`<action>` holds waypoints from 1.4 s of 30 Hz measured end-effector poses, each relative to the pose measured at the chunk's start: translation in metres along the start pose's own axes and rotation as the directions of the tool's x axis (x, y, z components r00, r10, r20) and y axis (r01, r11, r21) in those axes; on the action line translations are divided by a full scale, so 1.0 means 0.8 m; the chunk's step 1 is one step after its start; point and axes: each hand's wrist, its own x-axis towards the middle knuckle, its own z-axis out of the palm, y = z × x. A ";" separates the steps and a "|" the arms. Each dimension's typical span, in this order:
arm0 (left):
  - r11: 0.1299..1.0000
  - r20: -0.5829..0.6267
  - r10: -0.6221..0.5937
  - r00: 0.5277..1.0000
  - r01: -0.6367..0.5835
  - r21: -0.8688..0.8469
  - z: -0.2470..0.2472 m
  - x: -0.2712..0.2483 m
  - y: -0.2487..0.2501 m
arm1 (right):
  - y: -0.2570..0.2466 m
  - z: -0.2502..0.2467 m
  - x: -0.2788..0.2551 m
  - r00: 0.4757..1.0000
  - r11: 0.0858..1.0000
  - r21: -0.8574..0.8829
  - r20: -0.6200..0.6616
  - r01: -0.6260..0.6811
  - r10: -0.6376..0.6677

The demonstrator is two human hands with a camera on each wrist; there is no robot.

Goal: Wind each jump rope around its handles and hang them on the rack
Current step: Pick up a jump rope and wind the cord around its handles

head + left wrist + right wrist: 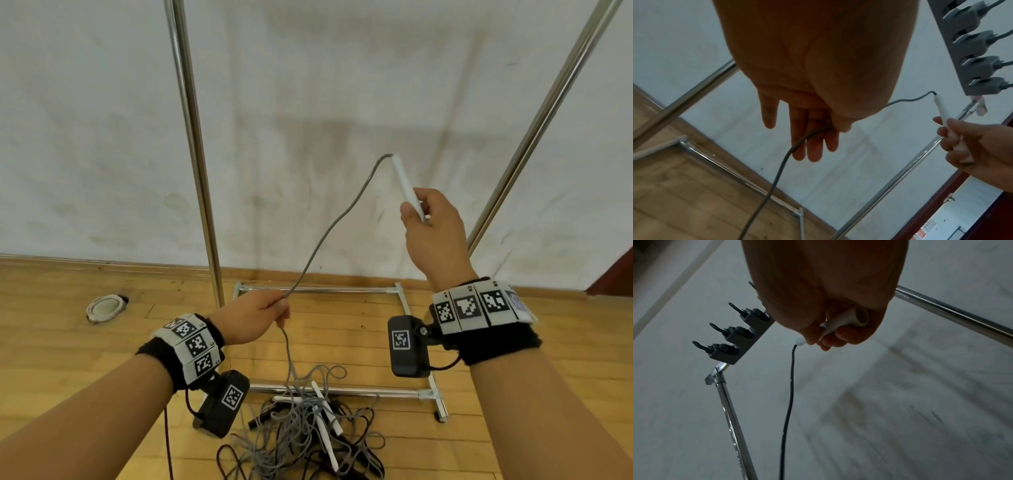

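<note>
My right hand [415, 209] grips a white jump-rope handle [404, 181] near its lower end and holds it raised and tilted in front of the wall. Its grey rope [329, 233] leaves the handle's top, sags down to the left, and passes through my left hand [281, 308], which pinches it between thumb and fingers. From there the rope drops to a tangled pile of grey and black ropes [305, 428] with white handles on the floor. In the left wrist view the rope [781, 170] crosses under my thumb. The right wrist view shows my fingers [846, 335] curled round the handle [840, 321].
The metal rack's two posts [195, 154] [541, 120] rise on either side of my hands, and its base frame [342, 390] lies on the wood floor behind the pile. A grey hook strip [748, 331] [972, 48] hangs on the top bar. A white round floor fitting [104, 306] sits left.
</note>
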 end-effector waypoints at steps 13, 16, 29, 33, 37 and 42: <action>0.975 0.027 0.111 0.993 -0.114 0.192 -0.002 0.018 0.023 | 0.012 0.053 -0.062 0.920 0.934 -0.257 0.364 0.249 -0.145; 0.956 0.048 0.189 0.981 -0.195 0.218 0.002 0.016 0.040 | 0.009 0.068 -0.081 0.805 0.855 -0.240 0.521 0.459 -0.286; 0.992 0.097 0.085 0.992 -0.093 0.089 -0.012 -0.005 -0.002 | 0.021 0.049 -0.072 0.830 0.926 -0.169 0.517 0.338 -0.209; 0.998 0.053 0.031 0.998 -0.034 0.057 -0.021 -0.007 -0.025 | 0.024 0.025 -0.055 0.900 0.974 -0.092 0.408 0.208 -0.154; 0.997 0.053 0.038 0.998 -0.041 0.065 -0.029 -0.008 -0.035 | 0.035 0.011 -0.047 0.920 0.989 0.003 0.368 0.148 -0.138; 0.997 -0.160 0.069 0.985 -0.065 0.031 -0.037 -0.010 -0.032 | 0.072 0.016 -0.044 0.881 0.960 -0.276 0.464 0.044 0.093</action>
